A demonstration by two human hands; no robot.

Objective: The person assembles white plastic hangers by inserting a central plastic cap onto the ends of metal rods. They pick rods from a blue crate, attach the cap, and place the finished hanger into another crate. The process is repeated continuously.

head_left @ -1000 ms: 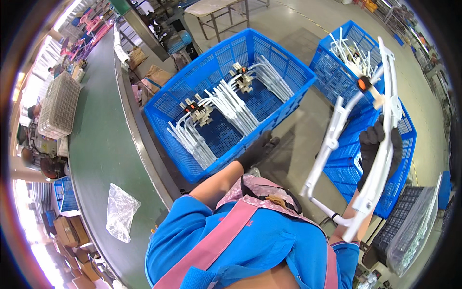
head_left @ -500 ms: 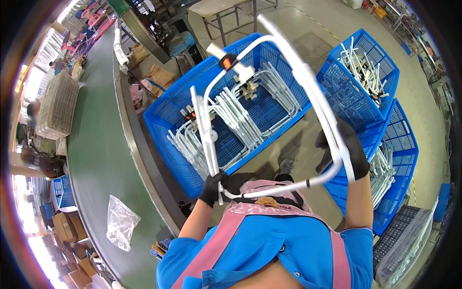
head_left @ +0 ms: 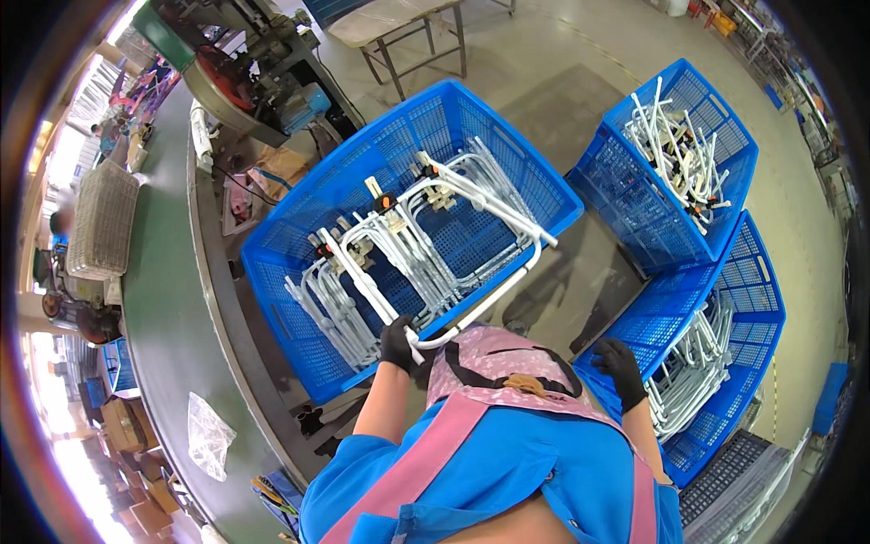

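Black-gloved, my left hand [head_left: 397, 343] is closed round the near corner of a bent white tube frame [head_left: 364, 286]. The frame is tilted over a large blue plastic crate [head_left: 317, 388], its far parts above the crate's contents. Several similar tube frames [head_left: 417, 249] stand in rows inside, some with black, orange and cream fittings. My right hand [head_left: 621, 372], also in a black glove, is off the frame and holds nothing visible. Its fingers look slightly apart, near the edge of a blue crate on the right [head_left: 757, 363] with pale tube frames [head_left: 693, 367] in it.
A green-topped bench [head_left: 168, 299] curves along the left, with a clear plastic bag [head_left: 208, 437] and a wicker basket [head_left: 101, 220] on it. Another blue crate [head_left: 625, 208] at the upper right holds white tube parts. A machine [head_left: 272, 72] and small table [head_left: 381, 23] stand farther off.
The white frame has gone from raised before me to lower, over the large crate. My right hand has let go of it and moved down toward the right-hand crate. My left hand still grips it.
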